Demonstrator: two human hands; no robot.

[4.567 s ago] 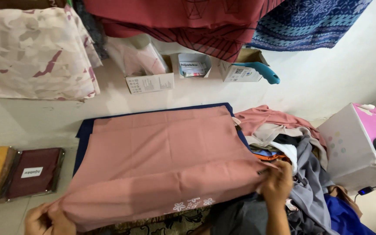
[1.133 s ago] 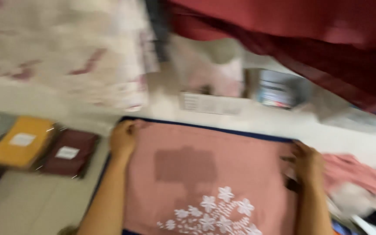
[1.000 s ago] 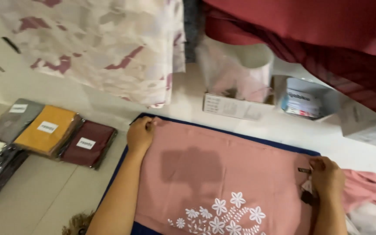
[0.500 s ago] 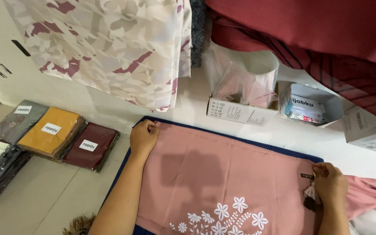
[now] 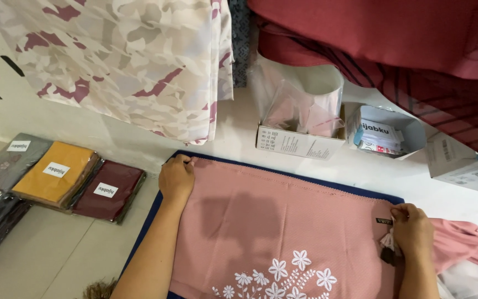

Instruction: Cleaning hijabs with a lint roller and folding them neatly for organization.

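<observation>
Head view, sole camera. The pink cloth lies flat on a navy mat, with white flower embroidery at 6 o'clock of the frame. The left hand presses palm-down on the cloth's far left corner at 9 o'clock of the cloth, fingers curled over the edge; whether it pinches the fabric cannot be told. The right hand sits on the far right corner at 3 o'clock, fingers closed around the corner with a small tassel and dark tag beneath it.

Change noted: 4.6 s ago both hands held the near edge of the cloth, which was spread wider; since then the near edge has been carried to the far edge, the embroidery now faces up, and over the last second the hands have only settled the corners. Judgement: one fold is complete and is being squared.

Surface and room: pale tiled floor. Wrapped folded cloths in grey, mustard and maroon lie at 9 o'clock. Open cardboard boxes stand against the wall at 12 o'clock. Camouflage-print fabric and red fabric hang above. More pink fabric is heaped at 3 o'clock.
</observation>
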